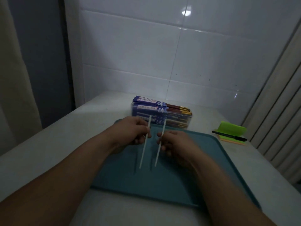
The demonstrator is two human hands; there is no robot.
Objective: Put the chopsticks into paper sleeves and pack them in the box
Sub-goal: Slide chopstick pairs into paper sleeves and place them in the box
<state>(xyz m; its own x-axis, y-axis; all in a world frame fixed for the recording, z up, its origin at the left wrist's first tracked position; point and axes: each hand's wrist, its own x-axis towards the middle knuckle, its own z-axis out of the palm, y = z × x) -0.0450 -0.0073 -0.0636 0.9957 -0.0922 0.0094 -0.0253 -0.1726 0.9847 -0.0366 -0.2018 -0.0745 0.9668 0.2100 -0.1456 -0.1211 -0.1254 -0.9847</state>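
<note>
My left hand point(130, 132) pinches one white chopstick point(143, 152) near its upper end. My right hand point(175, 142) pinches a second white chopstick point(157, 154) the same way. Both sticks slant down with their thin tips close to the teal tray point(211, 168), side by side and apart. Behind the hands stands a clear plastic box point(162, 117) filled with chopsticks in purple paper sleeves point(149, 101); brown and gold chopstick ends stick out to the right.
A green sticky-note pad point(232, 129) with a black pen point(228, 136) across it lies right of the tray. The white table point(40, 152) meets a tiled wall behind. A ribbed panel stands at the right edge.
</note>
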